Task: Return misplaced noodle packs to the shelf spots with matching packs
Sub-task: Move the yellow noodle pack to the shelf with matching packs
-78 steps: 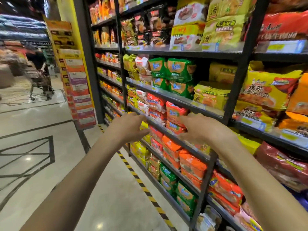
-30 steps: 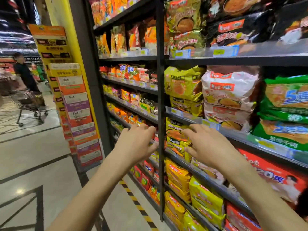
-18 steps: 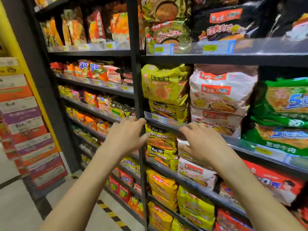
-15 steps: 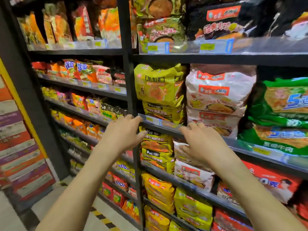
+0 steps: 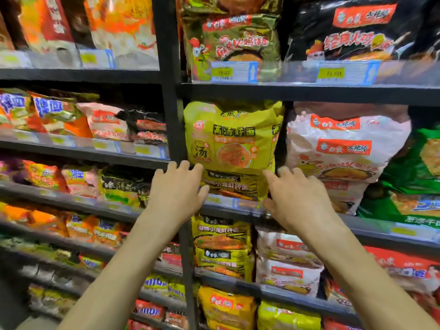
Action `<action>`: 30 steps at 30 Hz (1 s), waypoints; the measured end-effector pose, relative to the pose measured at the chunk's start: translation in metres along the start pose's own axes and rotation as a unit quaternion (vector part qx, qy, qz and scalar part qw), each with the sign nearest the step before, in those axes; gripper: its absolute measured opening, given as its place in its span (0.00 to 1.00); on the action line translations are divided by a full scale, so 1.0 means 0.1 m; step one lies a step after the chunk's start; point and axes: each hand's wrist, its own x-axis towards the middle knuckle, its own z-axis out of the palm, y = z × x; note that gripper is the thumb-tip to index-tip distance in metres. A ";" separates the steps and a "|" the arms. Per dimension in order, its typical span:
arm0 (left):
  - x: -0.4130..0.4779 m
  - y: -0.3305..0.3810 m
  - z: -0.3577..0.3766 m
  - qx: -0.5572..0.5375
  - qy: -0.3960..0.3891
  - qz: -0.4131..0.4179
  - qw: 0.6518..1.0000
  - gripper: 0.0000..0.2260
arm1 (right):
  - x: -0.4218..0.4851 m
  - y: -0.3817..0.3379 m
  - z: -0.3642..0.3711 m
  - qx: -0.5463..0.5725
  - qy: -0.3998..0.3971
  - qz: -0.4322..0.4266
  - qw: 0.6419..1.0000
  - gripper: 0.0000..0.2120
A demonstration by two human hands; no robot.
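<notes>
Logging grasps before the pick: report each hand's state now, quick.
Left hand: open, fingers straight, at the lower left of the yellow noodle pack, holding nothing.
Right hand: open, fingers spread at that pack's lower right, holding nothing.

Bare left hand [image 5: 176,194] and right hand [image 5: 297,198] at yellow noodle pack [image 5: 228,139]

Noted bright yellow on the centre noodle multipack [image 5: 228,136], black lettering, orange bowl picture. Recorded yellow with black streaks on the pack beneath [image 5: 234,186]. At 3 o'clock: whitish-pink pack [image 5: 345,148], orange-red labels, rooster drawing; beyond it, green pack [image 5: 419,163]. At 1 o'clock: black pack [image 5: 357,32], red label. At 12 o'clock: gold pack [image 5: 233,36]. Black on shelf frame [image 5: 170,103]; yellow on price tags [image 5: 331,73].
</notes>
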 end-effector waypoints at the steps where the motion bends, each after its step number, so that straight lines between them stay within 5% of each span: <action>1: 0.03 -0.03 0.01 -0.011 0.017 0.001 1.000 0.22 | 0.04 -0.04 0.00 0.002 0.003 0.018 1.000 0.22; 5: 0.14 -0.10 0.09 -0.136 0.079 -0.004 0.988 0.21 | 0.19 -0.14 -0.01 0.033 0.070 0.091 0.993 0.21; 9: 0.18 -0.05 0.23 -0.259 0.111 -0.010 0.959 0.28 | 0.27 -0.18 0.10 0.091 0.163 0.126 0.974 0.32; 15: 0.24 0.08 0.38 -0.299 0.143 -0.019 0.943 0.31 | 0.51 -0.25 0.34 0.140 0.206 0.097 0.964 0.48; 24: 0.31 0.03 0.53 -0.301 0.193 -0.021 0.934 0.34 | 0.81 -0.02 0.58 0.231 0.242 0.076 0.939 0.48; 30: 0.42 0.20 0.63 -0.417 0.182 -0.002 0.891 0.43 | 0.85 0.06 0.65 0.244 0.256 0.075 0.932 0.46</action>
